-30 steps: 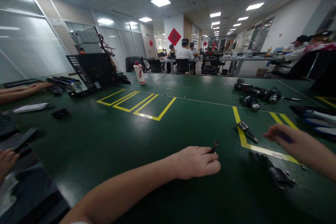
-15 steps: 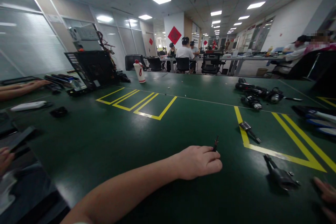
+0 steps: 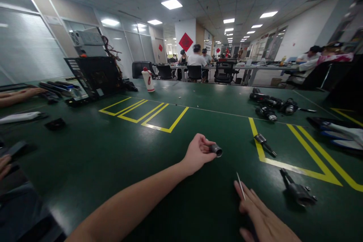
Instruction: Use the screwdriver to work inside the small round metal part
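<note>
My left hand (image 3: 198, 155) reaches over the middle of the green table and pinches a short dark metal cylinder (image 3: 217, 150). The cylinder's hollow end faces right, toward me. Nearer the front edge, my right hand (image 3: 261, 215) holds a screwdriver (image 3: 241, 186), its thin shaft pointing up and away; the tip is too small to make out and the handle is mostly hidden by the hand. To the right of that hand lies a dark metal part with a round head and a stem (image 3: 300, 193). Beyond it, a smaller metal part with a shaft (image 3: 263, 143) rests across yellow tape.
Several black power tools (image 3: 268, 106) lie at the back right, beside blue-and-white items (image 3: 340, 134). A white cup with a red lid (image 3: 148, 80) stands toward the back. At left are an opened computer case (image 3: 93, 77) and another person's hand (image 3: 31, 92).
My left hand has moved left and turned, now showing the metal cylinder's hollow end. My right hand has come in from the right edge with the screwdriver. The view has shifted slightly.
</note>
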### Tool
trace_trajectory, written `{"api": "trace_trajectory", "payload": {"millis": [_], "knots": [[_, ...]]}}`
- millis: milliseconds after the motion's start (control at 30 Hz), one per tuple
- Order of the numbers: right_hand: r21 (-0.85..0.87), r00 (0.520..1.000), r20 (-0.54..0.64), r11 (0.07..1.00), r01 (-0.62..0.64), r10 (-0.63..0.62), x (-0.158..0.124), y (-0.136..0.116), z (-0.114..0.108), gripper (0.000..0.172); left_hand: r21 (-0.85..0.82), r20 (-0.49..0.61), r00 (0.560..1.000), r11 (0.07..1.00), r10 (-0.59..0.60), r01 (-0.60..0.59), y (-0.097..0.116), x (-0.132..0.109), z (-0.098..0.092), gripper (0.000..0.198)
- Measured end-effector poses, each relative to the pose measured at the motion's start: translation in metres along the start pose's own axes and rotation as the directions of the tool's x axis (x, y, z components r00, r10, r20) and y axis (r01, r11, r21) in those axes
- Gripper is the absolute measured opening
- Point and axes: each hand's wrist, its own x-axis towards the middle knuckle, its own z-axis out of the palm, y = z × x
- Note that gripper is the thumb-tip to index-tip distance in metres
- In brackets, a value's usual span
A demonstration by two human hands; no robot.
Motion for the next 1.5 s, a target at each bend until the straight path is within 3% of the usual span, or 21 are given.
{"api": "trace_trajectory", "payload": {"millis": [100,200,400,567,667,833,1000,1133,1300,1500], "knots": [[-0.018,0.997,0.072,1.000,0.017,-0.015,0.050,-0.030,-0.017,0.032,-0.096,-0.081,0.996,0.995,-0.036,0.028,-0.005,0.003,-0.002,0.040],[0.054,0.999,0.049,0.998,-0.017,0.015,0.070,-0.038,-0.023,0.022,-0.129,-0.132,0.989,0.991,-0.064,0.047,-0.004,0.004,-0.001,0.040],[0.302,0.966,-0.190,0.947,-0.110,0.173,0.066,-0.024,-0.031,0.026,-0.151,-0.164,0.982,0.986,-0.089,0.064,-0.001,0.002,-0.001,0.033],[0.466,0.874,-0.318,0.863,-0.195,0.369,0.068,-0.021,-0.049,0.035,-0.117,-0.187,0.966,0.980,-0.180,0.160,0.007,-0.004,0.003,0.032],[0.512,0.831,-0.317,0.820,-0.257,0.458,0.071,-0.017,-0.055,0.040,-0.219,-0.242,0.930,0.950,-0.275,0.224,0.017,-0.009,0.012,0.032],[0.506,0.848,-0.240,0.806,-0.306,0.473,0.071,-0.010,-0.052,0.039,-0.404,-0.216,0.891,0.868,-0.399,0.290,0.038,-0.025,0.027,0.029],[0.432,0.865,-0.236,0.845,-0.314,0.442,0.070,-0.010,-0.052,0.039,-0.474,-0.183,0.840,0.794,-0.512,0.381,0.058,-0.054,0.037,0.029],[0.408,0.867,-0.248,0.858,-0.311,0.432,0.069,-0.010,-0.053,0.039,-0.460,-0.143,0.857,0.800,-0.495,0.386,0.061,-0.072,0.040,0.027],[0.356,0.861,-0.307,0.888,-0.291,0.406,0.071,-0.014,-0.054,0.039,-0.439,-0.124,0.887,0.826,-0.445,0.353,0.054,-0.078,0.038,0.028],[0.322,0.886,-0.272,0.904,-0.283,0.374,0.073,-0.014,-0.052,0.038,-0.383,-0.071,0.881,0.829,-0.467,0.408,0.052,-0.079,0.034,0.032]]}}
